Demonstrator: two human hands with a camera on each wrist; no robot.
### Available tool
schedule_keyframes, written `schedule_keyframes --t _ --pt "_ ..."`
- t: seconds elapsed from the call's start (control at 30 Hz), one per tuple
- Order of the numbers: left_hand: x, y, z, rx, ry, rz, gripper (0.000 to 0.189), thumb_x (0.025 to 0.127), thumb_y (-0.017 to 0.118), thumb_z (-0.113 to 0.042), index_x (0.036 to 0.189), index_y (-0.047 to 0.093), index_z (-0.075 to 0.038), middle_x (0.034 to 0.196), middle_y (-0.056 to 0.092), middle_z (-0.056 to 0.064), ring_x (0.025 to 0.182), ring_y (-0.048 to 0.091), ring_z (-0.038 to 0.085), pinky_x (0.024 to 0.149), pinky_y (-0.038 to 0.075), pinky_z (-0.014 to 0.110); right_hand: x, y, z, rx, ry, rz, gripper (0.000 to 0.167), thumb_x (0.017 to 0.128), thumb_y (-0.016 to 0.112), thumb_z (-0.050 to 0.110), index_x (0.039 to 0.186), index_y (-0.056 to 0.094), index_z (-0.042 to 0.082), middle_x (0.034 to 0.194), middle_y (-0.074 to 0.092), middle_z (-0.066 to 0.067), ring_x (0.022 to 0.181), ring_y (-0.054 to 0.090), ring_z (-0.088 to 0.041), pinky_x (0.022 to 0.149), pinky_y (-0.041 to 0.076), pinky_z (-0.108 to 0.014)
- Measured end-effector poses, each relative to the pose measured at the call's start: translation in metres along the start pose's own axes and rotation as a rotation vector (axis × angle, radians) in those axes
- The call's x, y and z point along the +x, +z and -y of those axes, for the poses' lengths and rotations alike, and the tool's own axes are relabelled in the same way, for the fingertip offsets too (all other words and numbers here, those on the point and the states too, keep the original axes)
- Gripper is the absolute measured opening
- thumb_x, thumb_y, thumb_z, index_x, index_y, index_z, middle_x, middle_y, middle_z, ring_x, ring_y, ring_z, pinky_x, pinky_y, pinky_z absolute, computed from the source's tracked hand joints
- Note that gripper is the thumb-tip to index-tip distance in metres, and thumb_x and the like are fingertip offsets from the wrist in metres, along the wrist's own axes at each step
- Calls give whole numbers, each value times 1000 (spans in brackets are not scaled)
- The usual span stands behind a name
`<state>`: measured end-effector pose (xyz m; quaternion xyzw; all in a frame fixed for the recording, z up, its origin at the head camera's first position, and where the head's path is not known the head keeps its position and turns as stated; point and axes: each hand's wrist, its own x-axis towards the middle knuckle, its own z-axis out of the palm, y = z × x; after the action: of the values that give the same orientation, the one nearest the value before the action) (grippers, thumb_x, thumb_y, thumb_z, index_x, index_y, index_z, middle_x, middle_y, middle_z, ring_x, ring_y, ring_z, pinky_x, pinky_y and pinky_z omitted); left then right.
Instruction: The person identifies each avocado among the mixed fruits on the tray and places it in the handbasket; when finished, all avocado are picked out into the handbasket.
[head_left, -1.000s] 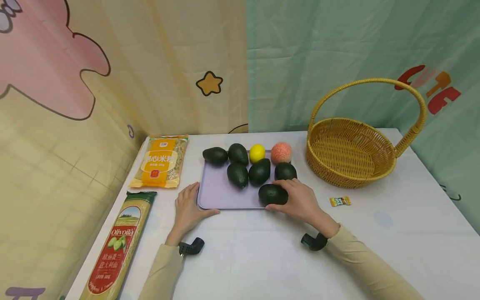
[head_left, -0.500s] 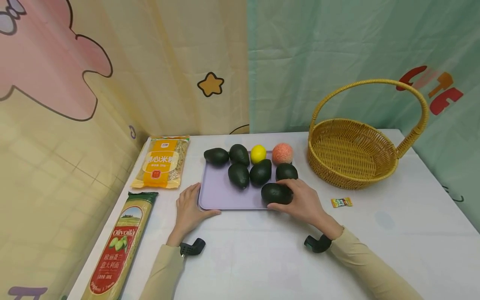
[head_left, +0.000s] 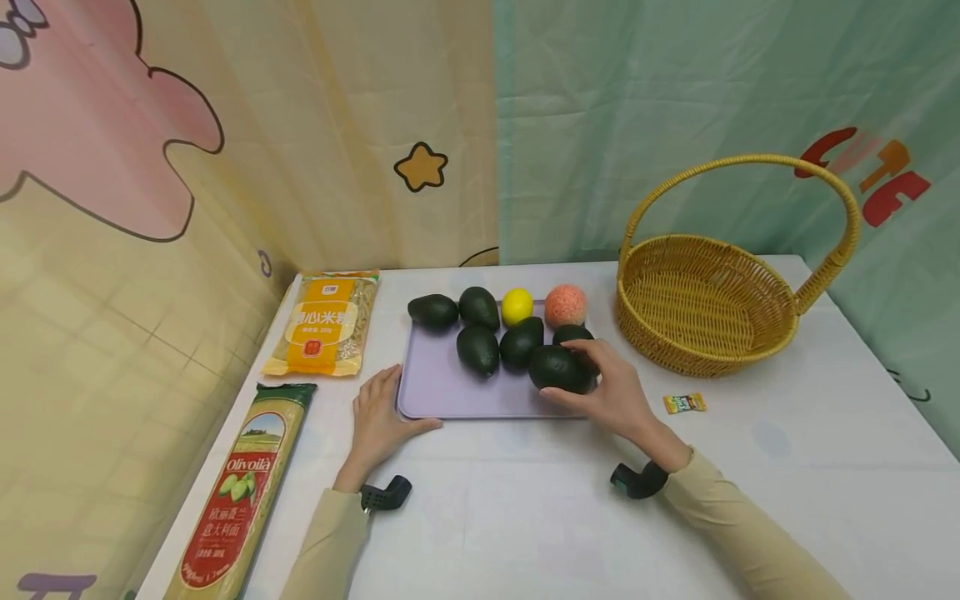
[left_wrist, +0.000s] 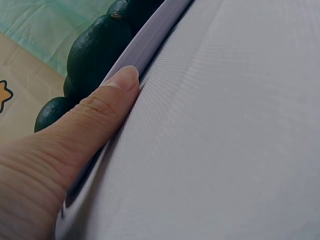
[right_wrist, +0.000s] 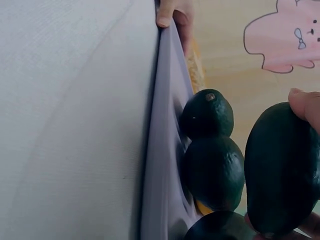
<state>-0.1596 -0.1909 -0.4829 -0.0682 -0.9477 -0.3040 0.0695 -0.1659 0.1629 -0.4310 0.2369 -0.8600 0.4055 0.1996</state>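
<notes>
Right hand (head_left: 618,393) is grasping 1 of 6 avocados (head_left: 558,369), its long axis running left-right; unclenched left hand (head_left: 381,418) is touching 1 tray (head_left: 446,395).

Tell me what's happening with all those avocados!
A person's right hand is holding one avocado up over the right side of the tray. The left hand rests against the tray's near left corner. Five other avocados, a yellow fruit and a pink ball sit on the tray or at its back edge. The basket stands off to the right, and neither hand is touching it.
</notes>
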Motion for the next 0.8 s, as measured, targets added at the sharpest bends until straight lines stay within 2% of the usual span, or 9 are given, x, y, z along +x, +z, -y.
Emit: schedule_keyframes --t 0.2,0.4,0.73,0.8 --pt "0 1 1 0 2 -3 109 61 85 -51 143 36 0 144 34 16 129 25 36 99 20 50 7 -3 0 35 -53 -85 70 59 92 22 120 60 10 104 59 -1 85 51 -13 66 44 -25" --pt "0 0 1 -4 -1 1 110 60 85 -51 144 35 1 145 34 17 129 25 36 99 19 51 16 -10 -2 50 -90 -190 70 55 93 18 116 63 8 107 60 -3 88 54 -16 67 43 -22" --pt "1 2 4 -3 5 -5 110 61 84 -53 143 35 1 144 34 17 129 25 36 98 19 51 29 -27 -3 92 -67 -332 73 50 91 3 116 61 -1 104 60 -13 85 54 -20 67 42 -20" --pt "1 2 3 -5 9 -9 109 61 84 -53 143 36 1 144 34 17 129 25 37 98 19 51 32 -34 7 97 -67 -366 70 52 89 -1 115 60 -5 103 59 -18 83 54 -20 67 42 -19"
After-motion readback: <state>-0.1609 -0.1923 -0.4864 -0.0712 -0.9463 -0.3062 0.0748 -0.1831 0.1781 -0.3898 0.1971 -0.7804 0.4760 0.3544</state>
